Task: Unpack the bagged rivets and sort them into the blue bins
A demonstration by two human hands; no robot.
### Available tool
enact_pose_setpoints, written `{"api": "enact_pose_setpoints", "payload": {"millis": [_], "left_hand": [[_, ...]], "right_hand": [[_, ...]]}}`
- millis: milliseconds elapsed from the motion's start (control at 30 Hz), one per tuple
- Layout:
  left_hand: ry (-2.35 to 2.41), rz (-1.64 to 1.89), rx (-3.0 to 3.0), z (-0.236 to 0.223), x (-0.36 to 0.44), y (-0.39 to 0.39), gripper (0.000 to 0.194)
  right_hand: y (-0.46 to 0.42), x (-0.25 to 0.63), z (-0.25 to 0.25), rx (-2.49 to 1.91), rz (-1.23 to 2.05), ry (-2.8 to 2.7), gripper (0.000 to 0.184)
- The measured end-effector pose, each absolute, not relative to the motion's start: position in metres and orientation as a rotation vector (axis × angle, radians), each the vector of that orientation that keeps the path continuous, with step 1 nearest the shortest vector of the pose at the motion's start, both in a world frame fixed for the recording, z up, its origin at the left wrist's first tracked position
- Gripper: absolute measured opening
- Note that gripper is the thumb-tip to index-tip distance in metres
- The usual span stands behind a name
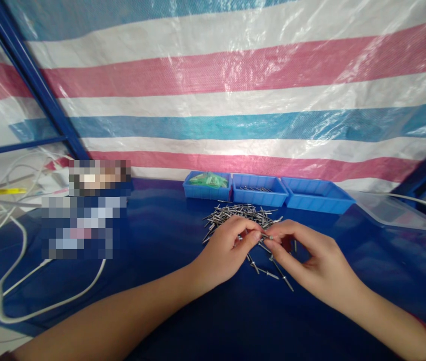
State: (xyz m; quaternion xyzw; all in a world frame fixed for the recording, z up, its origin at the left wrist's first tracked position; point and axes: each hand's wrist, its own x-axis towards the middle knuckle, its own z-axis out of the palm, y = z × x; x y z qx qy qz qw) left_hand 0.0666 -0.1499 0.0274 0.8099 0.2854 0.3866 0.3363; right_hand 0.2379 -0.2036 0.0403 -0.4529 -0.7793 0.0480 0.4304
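My left hand and my right hand meet over the blue table, thumbs and forefingers pinched together. Between their fingertips is a small metal blind rivet, partly covered by the fingers. Just beyond and beneath the hands spreads a heap of blind rivets, silver and dark, with thin pins pointing every way. Several loose rivets lie on the near side, below the fingertips.
Behind the heap stand three blue bins: one with a green bag, a middle bin with some rivets, and a right bin. Clear plastic lies at right. White cables loop at left near a blurred patch. Striped sheeting hangs behind.
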Motion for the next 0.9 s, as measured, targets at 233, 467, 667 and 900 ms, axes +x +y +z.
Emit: {"api": "enact_pose_setpoints", "payload": {"millis": [233, 467, 667, 900], "left_hand": [[0.759, 1.004, 2.229, 0.034, 0.064, -0.156, 0.021], [0.854, 1.061, 2.194, 0.034, 0.06, -0.151, 0.02], [0.721, 1.073, 2.351, 0.028, 0.061, -0.152, 0.016], [0.602, 0.965, 2.638, 0.035, 0.062, -0.152, 0.016]], "right_hand": [[-0.201, 0.24, 0.046, -1.14, -0.052, -2.037, 0.011], [-0.168, 0.266, 0.058, -1.427, -0.337, -1.828, 0.024], [-0.11, 0.284, 0.068, -1.608, -0.454, -1.726, 0.03], [-0.106, 0.282, 0.066, -1.691, -0.419, -1.714, 0.033]]}}
